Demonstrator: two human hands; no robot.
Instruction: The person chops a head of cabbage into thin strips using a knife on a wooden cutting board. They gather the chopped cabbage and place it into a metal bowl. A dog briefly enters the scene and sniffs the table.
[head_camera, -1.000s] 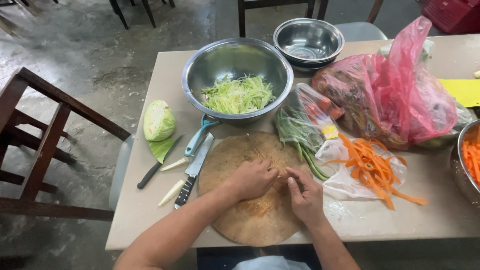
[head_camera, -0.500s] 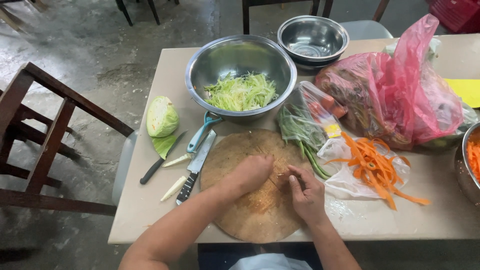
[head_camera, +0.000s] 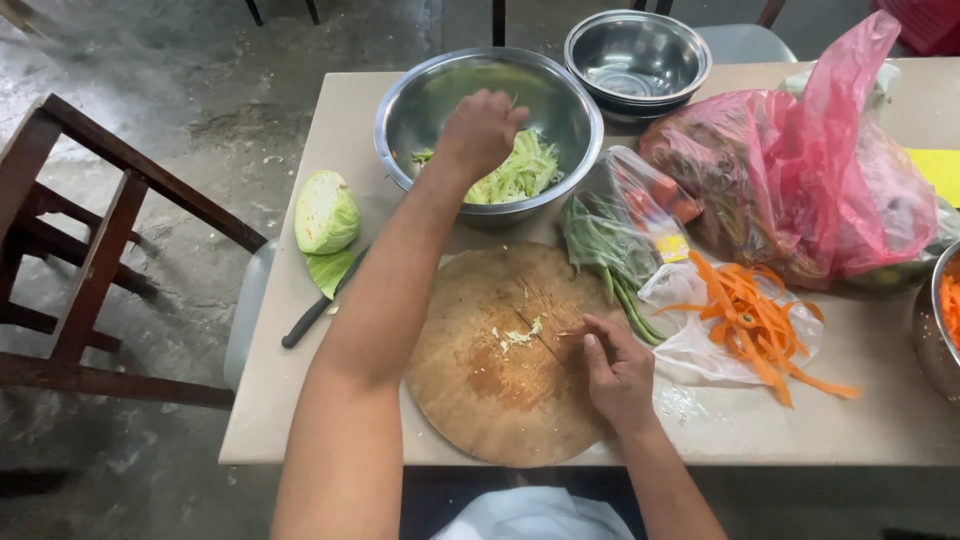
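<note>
My left hand (head_camera: 480, 130) hovers over a large steel bowl (head_camera: 400, 115) of shredded green cabbage (head_camera: 522, 175). Its fingers are closed, and a thin shred sticks out of them. My right hand (head_camera: 615, 375) rests on the right side of a round wooden cutting board (head_camera: 500, 410), fingertips down beside a few pale cabbage scraps (head_camera: 518, 335). I see nothing held in it. My left forearm crosses the board and hides part of the table's left side.
A cabbage half (head_camera: 325, 210) and a black-handled knife (head_camera: 310, 322) lie left of the board. Bagged green beans (head_camera: 600, 240), carrot strips (head_camera: 750, 310) on plastic and a pink bag (head_camera: 800, 180) fill the right. A smaller steel bowl (head_camera: 635, 55) stands behind. A wooden chair (head_camera: 90, 250) stands at left.
My left hand has lifted off the cutting board and moved up over the large bowl with shreds. My right hand stays on the board, which now shows mostly bare wood.
</note>
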